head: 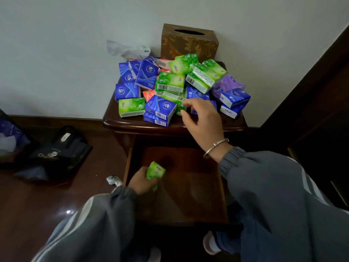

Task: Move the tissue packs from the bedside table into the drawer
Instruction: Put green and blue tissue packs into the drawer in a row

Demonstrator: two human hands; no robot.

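Several tissue packs in blue, green, purple and orange lie heaped (pixel 170 86) on the dark wooden bedside table (pixel 120 122). Below it the drawer (pixel 188 178) stands pulled out, its brown bottom bare. My left hand (pixel 140 181) is over the drawer's left side, closed around a green tissue pack (pixel 155 170). My right hand (pixel 203 120) reaches over the table's front edge; its thumb and forefinger pinch the corner of another green pack (pixel 180 107) at the front of the heap.
A brown patterned tissue box (pixel 188 42) stands against the wall behind the heap, with a crumpled plastic wrapper (pixel 128 50) to its left. Dark bags (pixel 60 150) and a white plug (pixel 113 180) lie on the glossy floor at left. Dark furniture (pixel 311 110) rises at right.
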